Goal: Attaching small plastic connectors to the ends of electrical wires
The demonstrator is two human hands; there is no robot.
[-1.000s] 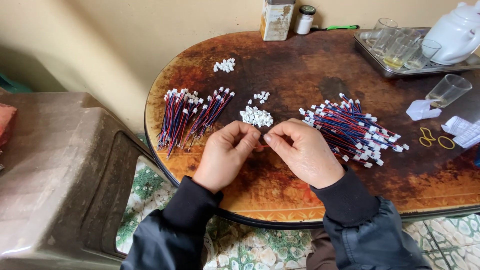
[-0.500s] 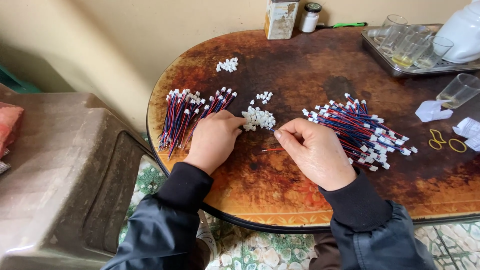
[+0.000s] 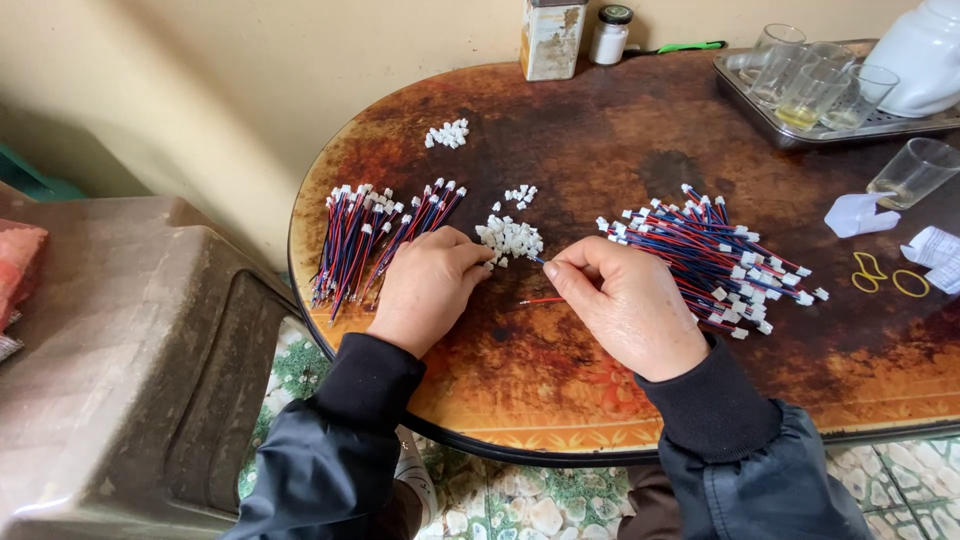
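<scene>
The left hand (image 3: 428, 288) lies palm down on the round brown table (image 3: 620, 130), its fingertips pinched into the small heap of white plastic connectors (image 3: 509, 238), though whether a piece is gripped cannot be told. The right hand (image 3: 628, 303) is closed on 1 red-and-blue wire (image 3: 540, 299), holding it low with its free end pointing toward that heap, so both parts sit close together. A pile of wires with white ends (image 3: 715, 255) lies just right of this hand, another bundle (image 3: 375, 240) left
</scene>
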